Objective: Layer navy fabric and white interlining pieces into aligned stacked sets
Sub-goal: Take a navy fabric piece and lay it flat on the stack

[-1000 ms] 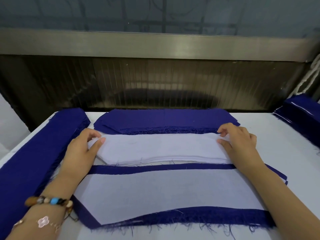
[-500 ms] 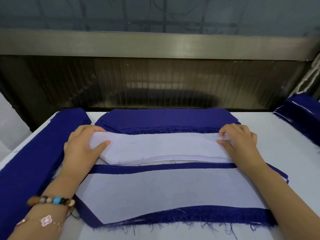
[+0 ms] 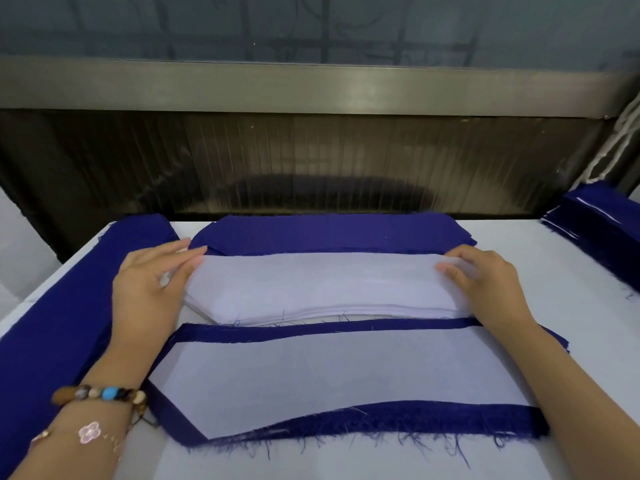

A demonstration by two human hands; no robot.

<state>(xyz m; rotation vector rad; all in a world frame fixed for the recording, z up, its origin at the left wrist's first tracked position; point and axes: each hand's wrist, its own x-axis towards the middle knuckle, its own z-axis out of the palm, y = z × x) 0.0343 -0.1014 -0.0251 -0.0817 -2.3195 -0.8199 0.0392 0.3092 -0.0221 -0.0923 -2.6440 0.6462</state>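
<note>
A stack of white interlining pieces (image 3: pixel 329 285) lies across the middle of the table. My left hand (image 3: pixel 149 292) is at its left end, fingers stretched out along the far corner, thumb pinching the tip of the top piece. At the right end, my right hand (image 3: pixel 485 282) pinches the same piece, thumb on top and fingers curled behind the slightly raised edge. Nearer to me lies a navy fabric piece (image 3: pixel 415 417) with frayed edges, and a white interlining piece (image 3: pixel 329 372) is laid flat on it. A stack of navy pieces (image 3: pixel 329 233) sits just behind the white stack.
A long pile of navy fabric (image 3: pixel 52 323) runs along the table's left edge; another navy pile (image 3: pixel 602 230) sits at the far right. The white table (image 3: pixel 561 292) ends at a dark ribbed panel and metal bar (image 3: pixel 311 88) behind.
My left hand's fingers have straightened and slid to the far left corner of the white stack. The right hand stays at the right end, and the top piece's ends look slightly raised.
</note>
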